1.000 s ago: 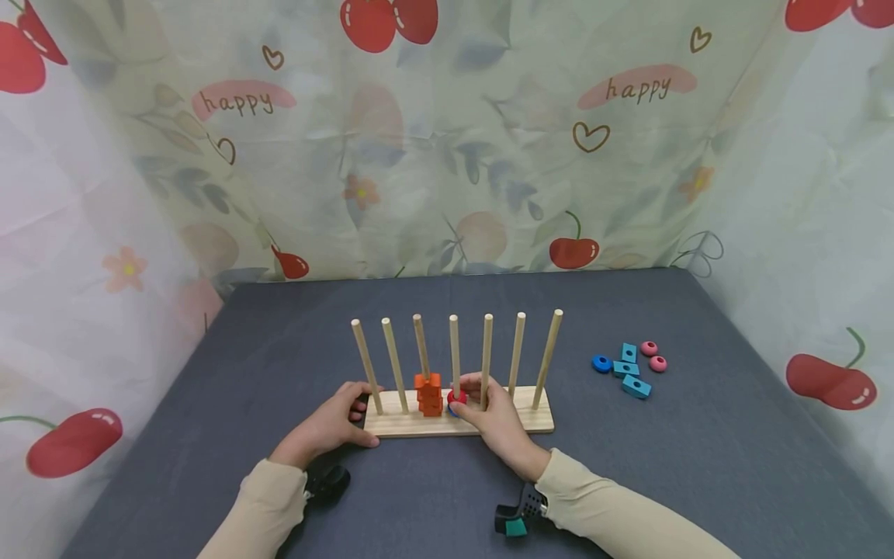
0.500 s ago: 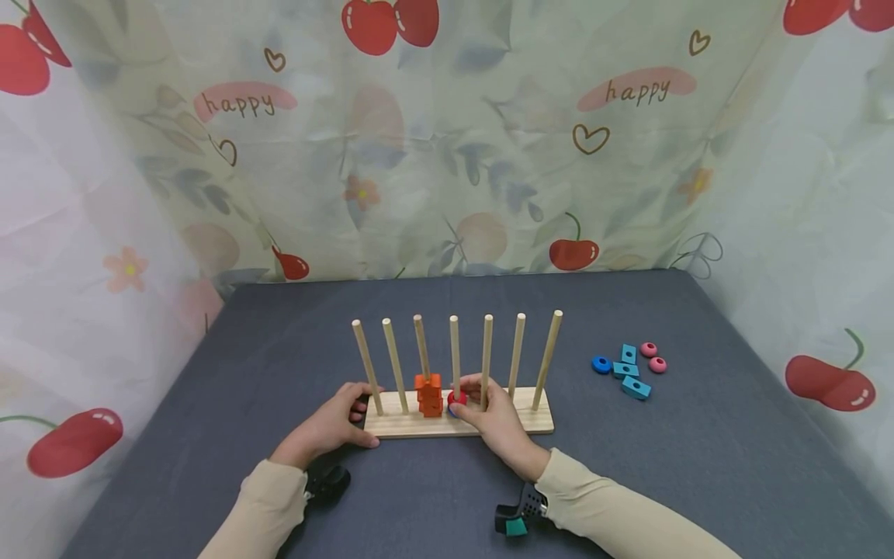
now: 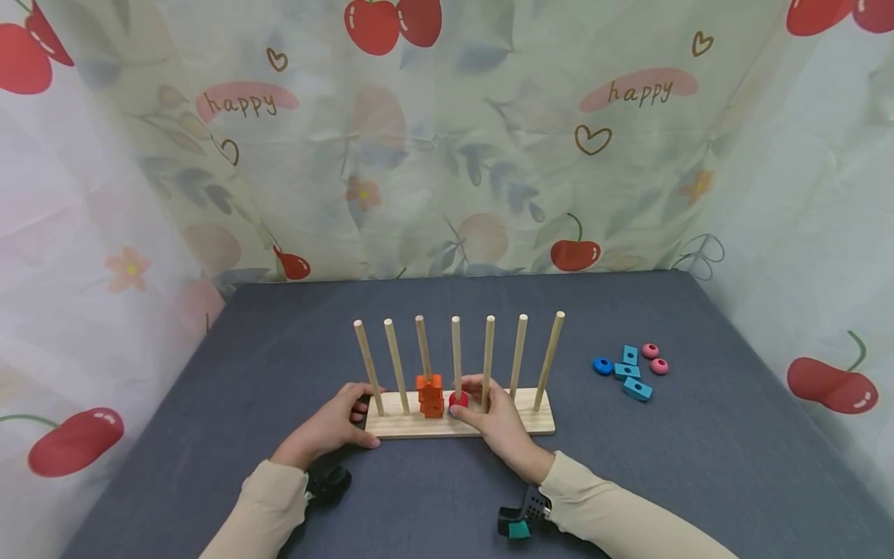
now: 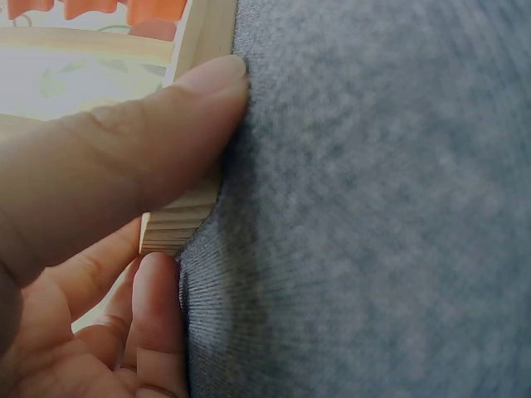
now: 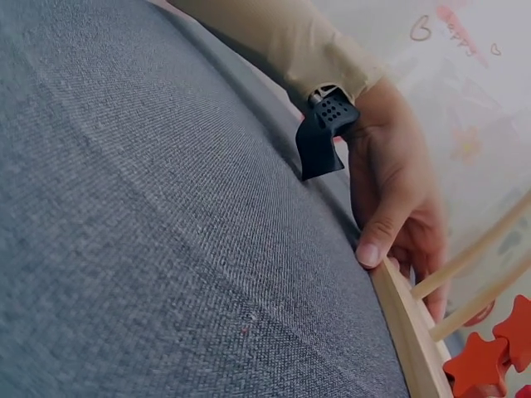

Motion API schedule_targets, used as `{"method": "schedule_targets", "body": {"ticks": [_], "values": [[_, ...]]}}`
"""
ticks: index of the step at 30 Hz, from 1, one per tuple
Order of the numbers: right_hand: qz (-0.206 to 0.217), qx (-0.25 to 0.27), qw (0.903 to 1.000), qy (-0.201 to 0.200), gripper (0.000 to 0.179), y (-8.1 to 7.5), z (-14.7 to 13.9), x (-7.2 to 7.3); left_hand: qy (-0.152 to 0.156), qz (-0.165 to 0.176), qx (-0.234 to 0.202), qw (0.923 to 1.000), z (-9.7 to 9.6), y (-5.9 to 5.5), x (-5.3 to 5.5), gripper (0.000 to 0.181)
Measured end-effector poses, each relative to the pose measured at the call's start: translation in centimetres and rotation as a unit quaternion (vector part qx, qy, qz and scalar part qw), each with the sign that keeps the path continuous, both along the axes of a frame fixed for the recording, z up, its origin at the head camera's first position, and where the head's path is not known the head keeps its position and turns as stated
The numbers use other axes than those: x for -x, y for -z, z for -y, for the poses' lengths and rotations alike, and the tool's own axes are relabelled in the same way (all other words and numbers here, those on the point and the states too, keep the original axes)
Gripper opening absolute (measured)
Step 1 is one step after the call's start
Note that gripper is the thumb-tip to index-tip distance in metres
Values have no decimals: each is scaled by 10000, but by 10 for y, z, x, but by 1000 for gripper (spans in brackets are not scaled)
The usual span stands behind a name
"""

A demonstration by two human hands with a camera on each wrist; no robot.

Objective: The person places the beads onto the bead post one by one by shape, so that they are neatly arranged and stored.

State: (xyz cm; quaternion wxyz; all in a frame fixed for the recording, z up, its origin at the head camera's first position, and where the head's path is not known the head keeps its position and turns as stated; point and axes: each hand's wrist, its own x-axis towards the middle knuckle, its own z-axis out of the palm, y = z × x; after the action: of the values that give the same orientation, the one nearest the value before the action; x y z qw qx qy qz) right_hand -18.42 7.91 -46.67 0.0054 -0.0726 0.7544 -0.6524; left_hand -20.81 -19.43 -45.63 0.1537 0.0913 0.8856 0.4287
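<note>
Beige fabric covers both forearms, the left sleeve (image 3: 261,508) lying toward eight o'clock from the middle of a pale wooden board with seven round pegs (image 3: 408,428), the right sleeve (image 3: 618,508) toward four o'clock. Just beside the left cuff is a dark wrist device (image 3: 328,483); at five o'clock from the board is a black wrist device with a teal patch (image 3: 524,514).

At the board's nine o'clock end, the left hand (image 3: 334,421) grips the corner, thumb against the near edge and fingers bent round the end. The right hand (image 3: 497,419) is mostly closed, pinching a round red ring (image 3: 458,399) between thumb and fingers, some of them hidden. That ring sits low on the fourth peg from the left, a bluish sliver showing beneath it. Just beside it toward nine o'clock, orange star-shaped blocks (image 3: 430,396) are stacked on the third peg.

Between two and three o'clock from the board, a round blue ring (image 3: 604,366), three light-blue rectangular blocks (image 3: 637,389) and two round pink beads (image 3: 659,366) lie loose on the dark grey cloth (image 3: 433,512). Farthest off, at twelve o'clock, hangs a pale curtain printed with cherries (image 3: 419,186).
</note>
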Motion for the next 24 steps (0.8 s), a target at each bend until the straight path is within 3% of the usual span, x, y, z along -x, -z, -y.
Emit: {"method": "schedule_targets", "body": {"ticks": [11,14,19,24], "values": [[160,-99,9987,-476,77,-6,-13,-16,2,42,-34,10000,-1,0,-1,78],[387,-190,9971,-631,85,-11,-20,-23,-18,59,-30,10000,0,1,0,78],[840,-515,9919,-807,92,-24,-32,-36,28,50,-31,10000,1,1,1,77],[939,-725,9868,-1105,93,-37,-44,-44,51,43,2,10000,2,1,1,76]]}}
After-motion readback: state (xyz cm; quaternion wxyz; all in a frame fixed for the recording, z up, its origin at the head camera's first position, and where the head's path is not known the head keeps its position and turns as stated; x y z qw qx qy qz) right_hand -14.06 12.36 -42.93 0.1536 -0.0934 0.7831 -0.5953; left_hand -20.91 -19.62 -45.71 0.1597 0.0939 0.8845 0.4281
